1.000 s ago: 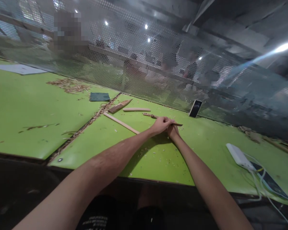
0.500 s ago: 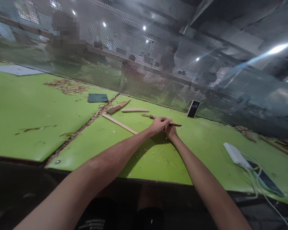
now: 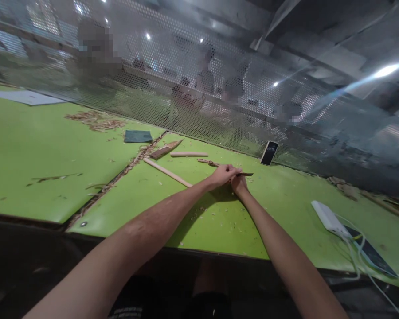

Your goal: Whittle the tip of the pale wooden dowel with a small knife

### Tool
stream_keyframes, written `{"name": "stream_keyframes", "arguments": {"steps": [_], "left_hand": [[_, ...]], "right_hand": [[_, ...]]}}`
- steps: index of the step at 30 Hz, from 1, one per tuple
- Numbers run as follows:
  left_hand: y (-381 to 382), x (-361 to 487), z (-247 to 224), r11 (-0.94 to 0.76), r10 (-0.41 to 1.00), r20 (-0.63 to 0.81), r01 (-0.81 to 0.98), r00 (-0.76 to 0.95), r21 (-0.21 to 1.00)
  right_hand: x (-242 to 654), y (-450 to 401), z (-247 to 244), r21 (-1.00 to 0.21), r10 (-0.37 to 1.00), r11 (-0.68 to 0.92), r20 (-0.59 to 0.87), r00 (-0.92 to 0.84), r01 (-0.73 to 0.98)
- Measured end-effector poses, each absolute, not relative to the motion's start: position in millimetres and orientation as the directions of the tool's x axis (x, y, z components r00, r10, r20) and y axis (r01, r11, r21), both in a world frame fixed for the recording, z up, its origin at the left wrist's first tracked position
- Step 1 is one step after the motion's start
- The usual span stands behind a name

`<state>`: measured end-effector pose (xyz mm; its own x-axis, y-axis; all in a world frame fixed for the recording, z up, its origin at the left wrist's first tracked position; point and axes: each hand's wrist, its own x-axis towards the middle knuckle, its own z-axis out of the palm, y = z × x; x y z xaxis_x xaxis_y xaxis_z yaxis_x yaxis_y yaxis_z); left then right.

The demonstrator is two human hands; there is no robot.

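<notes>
The left hand (image 3: 221, 175) is closed around a slim wooden piece (image 3: 204, 161), its knobbed end poking out leftward over the surface (image 3: 286, 212). The right hand (image 3: 238, 182) meets it; I can't tell what that one grips. A dark strip (image 3: 246, 174) juts out rightward; if it's sharp, a slipping hold could mean a cut. Farther left, a pale stick (image 3: 166, 171) reaches the left arm (image 3: 173, 212), so a careless shift might knock it.

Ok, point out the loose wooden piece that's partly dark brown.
The broad, pointed piece left of the short stick: its blunt end is dark brown; the short stick and long stick are pale wherever visible.
</notes>
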<state>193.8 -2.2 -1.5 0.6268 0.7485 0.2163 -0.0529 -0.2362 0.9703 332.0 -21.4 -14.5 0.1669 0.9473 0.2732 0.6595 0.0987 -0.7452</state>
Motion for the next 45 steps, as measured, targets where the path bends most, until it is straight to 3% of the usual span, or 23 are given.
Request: {"name": "stream_keyframes", "arguments": {"steps": [35,45], "left_hand": [[5,191,-7,-0.342,0.728,0.281,-0.024,0.625,0.939],[4,192,-11,-0.281,0.738,0.211,0.007,0.641,0.96]], "right_hand": [[327,-26,-21,-0.703,0.883,0.112,0.395,0.254,0.703],[329,-30,-15,-0.738,0.903,0.122,0.36,0.233,0.664]]}}
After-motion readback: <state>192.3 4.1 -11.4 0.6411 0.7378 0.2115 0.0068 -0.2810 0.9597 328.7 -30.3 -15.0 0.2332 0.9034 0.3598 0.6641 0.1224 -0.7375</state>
